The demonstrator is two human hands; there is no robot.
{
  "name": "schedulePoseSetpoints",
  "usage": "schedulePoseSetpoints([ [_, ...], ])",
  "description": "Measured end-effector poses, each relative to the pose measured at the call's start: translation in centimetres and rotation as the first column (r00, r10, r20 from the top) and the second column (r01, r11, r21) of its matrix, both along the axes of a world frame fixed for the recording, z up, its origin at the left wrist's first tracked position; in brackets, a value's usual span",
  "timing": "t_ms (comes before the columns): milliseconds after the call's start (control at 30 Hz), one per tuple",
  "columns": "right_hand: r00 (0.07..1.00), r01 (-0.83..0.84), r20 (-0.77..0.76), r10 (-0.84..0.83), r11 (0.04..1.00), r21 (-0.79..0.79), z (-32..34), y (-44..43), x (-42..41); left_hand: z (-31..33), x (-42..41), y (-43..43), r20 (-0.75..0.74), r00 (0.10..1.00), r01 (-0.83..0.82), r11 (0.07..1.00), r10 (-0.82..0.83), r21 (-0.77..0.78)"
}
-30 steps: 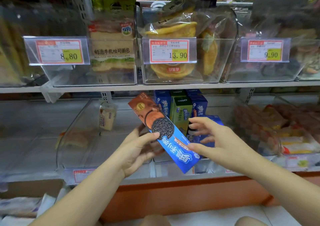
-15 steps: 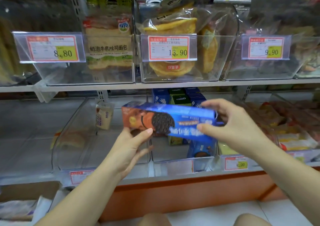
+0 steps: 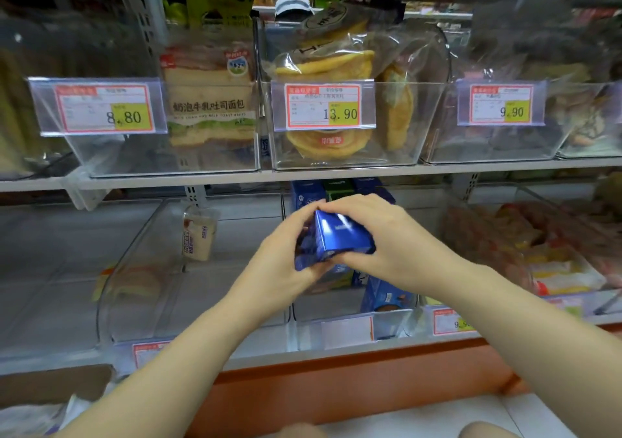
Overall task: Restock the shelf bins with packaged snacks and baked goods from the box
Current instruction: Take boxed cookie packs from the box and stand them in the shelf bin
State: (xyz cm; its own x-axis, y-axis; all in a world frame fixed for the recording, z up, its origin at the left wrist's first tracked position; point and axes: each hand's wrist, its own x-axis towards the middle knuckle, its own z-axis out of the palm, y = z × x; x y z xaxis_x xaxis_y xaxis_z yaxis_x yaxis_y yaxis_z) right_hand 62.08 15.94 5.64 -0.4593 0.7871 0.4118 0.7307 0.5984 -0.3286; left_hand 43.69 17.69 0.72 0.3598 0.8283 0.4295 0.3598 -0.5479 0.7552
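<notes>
A blue cookie box (image 3: 340, 239) is held end-on above the middle clear bin (image 3: 350, 328) of the lower shelf. My left hand (image 3: 282, 262) grips its left side and underside. My right hand (image 3: 393, 235) curls over its top and right side. Behind my hands, several blue and green cookie boxes (image 3: 336, 190) stand upright in that bin, and another blue box (image 3: 387, 296) stands near the bin's front. The cardboard box (image 3: 50, 387) with white packets sits at the lower left, partly cut off.
The left lower bin (image 3: 141, 269) holds a small bread packet (image 3: 198, 235). Upper bins hold toast bread (image 3: 210, 101), yellow cakes (image 3: 330, 67) and dark snacks (image 3: 525, 108) behind price tags. Packaged snacks (image 3: 538, 252) fill the right lower bin. An orange shelf base (image 3: 336, 380) runs below.
The cookie box turned from tilted and face-on to level, then end-on toward the camera. Both hands closed in around it and moved toward the middle lower bin.
</notes>
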Motion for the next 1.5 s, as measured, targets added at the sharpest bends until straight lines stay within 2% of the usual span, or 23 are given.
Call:
schedulePoseSetpoints([
  [100,0.989,0.145,0.019,-0.144,0.987,-0.074,-0.2,0.6,2.8,-1.5,-0.5,2.0,0.016,0.995,-0.099,0.994,0.100,-0.053],
  [233,0.924,0.339,0.248,-0.293,0.925,-0.170,-2.0,0.9,6.5,-2.5,-0.3,5.0,0.032,0.982,-0.177,0.971,0.185,-0.158],
  [567,0.926,0.353,0.217,-0.309,0.912,-0.208,-3.5,2.0,6.8,-5.3,0.7,9.4,-0.188,0.916,-0.388,0.900,0.354,-0.198],
  [733,0.922,0.354,0.228,-0.312,0.919,-0.175,-2.7,1.3,7.0,-5.0,0.8,7.6,-0.105,0.918,-0.396,0.884,0.382,-0.248],
  [833,0.938,0.299,0.205,-0.279,0.952,-0.070,-1.0,-0.2,7.1,-4.4,0.5,5.4,-0.107,0.901,-0.431,0.896,0.420,-0.110],
  [900,0.974,0.216,0.076,-0.213,0.976,-0.030,0.2,-1.4,7.3,-3.8,0.4,3.5,-0.085,0.913,-0.400,0.916,0.399,-0.006],
  [933,0.986,0.168,0.003,-0.168,0.985,-0.035,0.8,-1.9,7.3,-3.5,0.6,2.7,-0.082,0.926,-0.373,0.927,0.369,-0.034],
  [1000,0.991,0.079,-0.102,-0.086,0.995,-0.065,1.6,-2.8,7.4,-2.8,1.0,1.3,-0.060,0.964,-0.267,0.925,0.261,-0.269],
  [1033,0.991,0.050,-0.120,-0.057,0.997,-0.061,1.9,-3.2,7.4,-2.5,1.1,0.8,-0.021,0.978,-0.198,0.884,0.209,-0.423],
  [1100,0.996,0.026,-0.091,-0.026,1.000,-0.009,1.9,-4.0,7.5,-2.1,1.3,0.2,0.125,0.977,-0.037,0.717,0.171,-0.696],
  [1167,0.999,0.023,-0.035,-0.022,0.999,0.037,1.4,-4.8,7.6,-2.0,1.4,-0.3,0.313,0.925,0.146,0.561,0.214,-0.815],
  [1233,1.000,0.023,0.016,-0.024,0.998,0.054,0.6,-5.3,7.7,-2.3,1.7,-0.7,0.401,0.874,0.240,0.474,0.273,-0.847],
  [1333,0.996,0.023,0.084,-0.027,0.999,0.050,-0.7,-5.8,8.0,-3.1,3.2,-1.2,0.467,0.811,0.318,0.405,0.353,-0.857],
  [1400,0.996,0.006,0.094,-0.006,1.000,0.004,-1.4,-6.1,8.2,-3.6,4.4,-1.6,0.522,0.741,0.363,0.403,0.422,-0.840],
  [1500,0.999,-0.015,0.046,0.021,0.994,-0.109,-2.0,-6.5,8.6,-4.1,5.7,-1.8,0.611,0.588,0.424,0.441,0.530,-0.791],
])
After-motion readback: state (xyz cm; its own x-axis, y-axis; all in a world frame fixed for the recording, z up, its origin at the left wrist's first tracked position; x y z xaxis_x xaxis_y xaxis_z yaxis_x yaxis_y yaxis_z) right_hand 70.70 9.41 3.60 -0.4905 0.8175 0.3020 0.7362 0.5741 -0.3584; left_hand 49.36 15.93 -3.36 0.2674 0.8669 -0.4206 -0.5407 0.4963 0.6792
